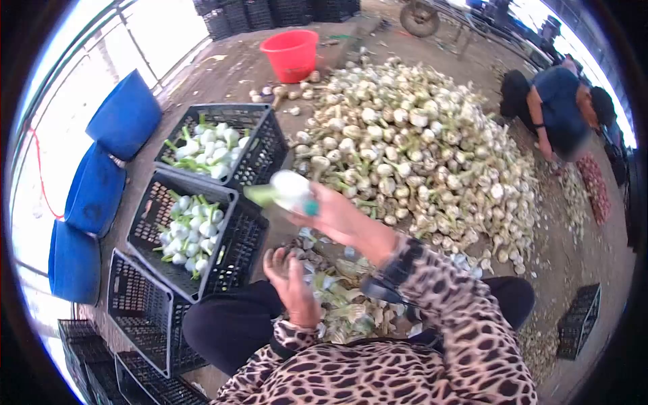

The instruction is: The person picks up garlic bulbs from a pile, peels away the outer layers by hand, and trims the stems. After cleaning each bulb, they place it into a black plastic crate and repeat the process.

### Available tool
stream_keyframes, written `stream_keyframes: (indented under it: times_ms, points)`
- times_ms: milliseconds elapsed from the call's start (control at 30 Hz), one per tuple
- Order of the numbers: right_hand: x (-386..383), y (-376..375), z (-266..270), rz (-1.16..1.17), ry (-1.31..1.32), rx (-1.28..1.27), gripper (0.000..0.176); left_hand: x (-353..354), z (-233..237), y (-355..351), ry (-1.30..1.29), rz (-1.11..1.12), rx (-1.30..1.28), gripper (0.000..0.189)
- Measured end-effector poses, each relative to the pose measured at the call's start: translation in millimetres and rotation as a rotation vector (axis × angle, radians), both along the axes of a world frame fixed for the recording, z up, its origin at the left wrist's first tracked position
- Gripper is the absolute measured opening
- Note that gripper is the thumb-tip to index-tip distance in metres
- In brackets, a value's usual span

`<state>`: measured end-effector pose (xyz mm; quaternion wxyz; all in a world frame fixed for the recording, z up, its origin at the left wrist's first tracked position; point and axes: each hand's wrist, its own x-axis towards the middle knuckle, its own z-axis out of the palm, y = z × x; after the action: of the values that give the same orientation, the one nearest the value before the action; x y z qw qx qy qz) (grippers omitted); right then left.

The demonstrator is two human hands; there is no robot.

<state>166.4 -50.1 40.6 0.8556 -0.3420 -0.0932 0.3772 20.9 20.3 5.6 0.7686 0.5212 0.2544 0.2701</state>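
Observation:
My right hand [332, 214] is closed around a white garlic bulb [291, 189] with a short green stem pointing left, slightly blurred. A small teal patch shows on or beside its fingers; I cannot make out what it is. Lower down, my left hand [291, 282] is palm up, fingers loosely curled and apart, with nothing seen in it. Left of both hands, clean garlic bulbs lie in a middle black crate [233, 202] and a far black crate [266, 121]. A large heap of untrimmed garlic [412, 148] spreads in front. Peeled garlic skins [351, 310] cover the ground between my knees.
Another black crate [138, 304] stands nearest me on the left. Blue tubs [94, 185] line the left side. A red bucket [291, 57] sits beyond the heap. At right, a person [560, 108] bends near a red mesh sack [594, 189]; a dark crate [579, 320] lies closer.

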Motion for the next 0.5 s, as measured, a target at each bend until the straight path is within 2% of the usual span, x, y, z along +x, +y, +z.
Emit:
stream_keyframes:
  times_ms: [33, 67, 100, 167, 233, 267, 300, 333, 367, 433, 500]
  points:
    - [4.2, 17.1, 19.3, -0.065, -0.173, 0.044, 0.053, -0.3, 0.7, -1.7, -0.018, -0.007, -0.047, 0.051]
    - [6.4, 29.4, 34.4, -0.140, -0.200, -0.057, 0.061, 0.0, -0.5, -2.3, 0.009, -0.023, -0.040, 0.051]
    - [9.9, 40.1, 31.8, -0.187, -0.280, -0.194, 0.051, 0.6, -2.3, -2.1, 0.036, -0.036, -0.031, 0.051]
    - [19.0, 41.2, -16.7, -0.050, -0.571, -0.417, 0.036, 1.5, -2.1, -4.8, 0.047, -0.035, -0.061, 0.051]
    - [6.0, 15.6, -81.1, -0.124, -0.801, -0.591, 0.020, 2.4, 3.3, -8.6, 0.038, -0.055, -0.030, 0.052]
    - [-3.0, -7.6, -112.6, -0.064, -1.006, -0.916, 0.022, 3.4, 4.9, -11.3, 0.030, -0.066, -0.034, 0.051]
    - [-15.5, -34.1, -145.1, 0.104, -1.049, -1.000, 0.022, 3.6, 3.8, -11.9, 0.055, -0.110, -0.046, 0.051]
    - [-31.2, -61.0, -170.3, 0.420, -1.007, -1.266, 0.025, 3.1, 1.2, -11.1, 0.079, -0.152, -0.060, 0.050]
    - [-43.5, -86.7, -217.1, 0.616, -0.964, -1.364, 0.025, 3.1, -2.2, -11.7, 0.104, -0.197, -0.074, 0.050]
    - [-55.8, -149.8, -254.3, 0.516, -0.871, -1.295, 0.023, 5.6, -10.2, -15.5, 0.120, -0.233, -0.138, 0.047]
    - [-45.9, -198.4, -266.1, 0.212, -0.578, -1.340, 0.022, 10.9, -17.8, -17.3, 0.141, -0.270, -0.169, 0.047]
